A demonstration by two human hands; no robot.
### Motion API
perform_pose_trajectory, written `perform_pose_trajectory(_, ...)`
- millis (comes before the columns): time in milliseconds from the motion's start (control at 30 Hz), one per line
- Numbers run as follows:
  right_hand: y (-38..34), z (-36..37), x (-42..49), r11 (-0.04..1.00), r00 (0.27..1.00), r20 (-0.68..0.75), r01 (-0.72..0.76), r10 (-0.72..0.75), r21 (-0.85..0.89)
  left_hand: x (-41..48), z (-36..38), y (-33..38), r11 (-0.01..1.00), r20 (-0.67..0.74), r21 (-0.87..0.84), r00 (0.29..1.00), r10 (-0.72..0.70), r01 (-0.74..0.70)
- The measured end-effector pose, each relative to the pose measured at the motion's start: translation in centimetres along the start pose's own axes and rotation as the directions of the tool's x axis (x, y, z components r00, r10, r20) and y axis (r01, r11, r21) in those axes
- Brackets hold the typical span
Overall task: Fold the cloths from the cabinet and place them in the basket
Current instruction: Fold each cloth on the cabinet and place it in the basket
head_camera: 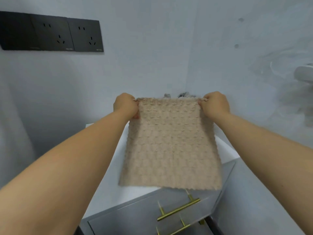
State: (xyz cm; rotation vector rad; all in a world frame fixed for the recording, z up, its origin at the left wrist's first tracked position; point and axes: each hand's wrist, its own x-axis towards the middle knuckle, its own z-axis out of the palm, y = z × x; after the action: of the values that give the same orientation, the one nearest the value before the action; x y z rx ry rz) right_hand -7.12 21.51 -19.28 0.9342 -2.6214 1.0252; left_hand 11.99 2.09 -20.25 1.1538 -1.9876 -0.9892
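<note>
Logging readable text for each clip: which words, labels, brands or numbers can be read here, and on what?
None can be read.
Black socket panels: small pale marks on the lower edges, too blurred to read.
No print shows on the beige cloth or the cabinet.

The beige, bumpy-textured cloth [169,143] hung flat and fully spread in the air. I pinched its 2 top corners in my left hand [125,104] and right hand [215,104]. Its blurred lower edge hung above the white-topped grey cabinet [128,217].
</note>
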Motion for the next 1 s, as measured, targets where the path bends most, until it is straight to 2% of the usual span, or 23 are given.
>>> perform_pose_trajectory(133, 0.2, 1.3, 0.0, 0.995, 0.98, 0.183, -0.07, 0.081, -0.066, -0.2, 1.2, -1.1, 0.994, -0.054, 0.085, 0.996, 0.078, -0.073)
perform_pose_trajectory(200, 0.6, 1.5, -0.4, 0.997, 0.986, 0.151, -0.073, 0.075, -0.023, -0.8, 1.5, -1.7, 0.99, -0.005, 0.091, 0.994, 0.106, -0.105)
perform_pose_trajectory(467, 0.9, -1.3, -5.0, 0.982, 0.973, 0.189, 0.106, -0.135, 0.157, -4.0, -2.6, -3.1, 0.987, 0.149, -0.023, 0.976, 0.161, -0.159)
perform_pose_trajectory(600, 1.7, -2.4, -7.3, 0.974, 0.949, 0.248, 0.159, -0.197, 0.164, -5.7, -4.9, -4.7, 0.989, 0.267, -0.001, 0.953, 0.146, -0.151)
perform_pose_trajectory(700, 2.0, -3.3, -8.8, 0.969, 0.917, 0.335, 0.16, -0.217, 0.189, -7.0, -5.5, -5.6, 0.98, 0.315, 0.085, 0.938, 0.146, -0.18)
perform_pose_trajectory(767, 2.1, -3.7, -9.8, 0.974, 0.878, 0.429, 0.151, -0.211, 0.17, -7.5, -5.8, -6.1, 0.952, 0.341, 0.209, 0.929, 0.145, -0.225)
perform_pose_trajectory(867, 2.5, -3.7, -10.8, 0.976, 0.781, 0.588, 0.2, -0.208, 0.08, -8.6, -6.0, -6.8, 0.823, 0.428, 0.465, 0.897, 0.113, -0.326)
perform_pose_trajectory(933, 2.6, -3.6, -11.4, 0.967, 0.732, 0.649, 0.255, -0.207, 0.021, -9.4, -6.1, -7.1, 0.763, 0.477, 0.533, 0.875, 0.086, -0.365)
perform_pose_trajectory(1000, 2.6, -3.5, -11.7, 0.955, 0.714, 0.669, 0.295, -0.208, -0.018, -9.9, -6.0, -7.2, 0.741, 0.493, 0.554, 0.867, 0.077, -0.38)
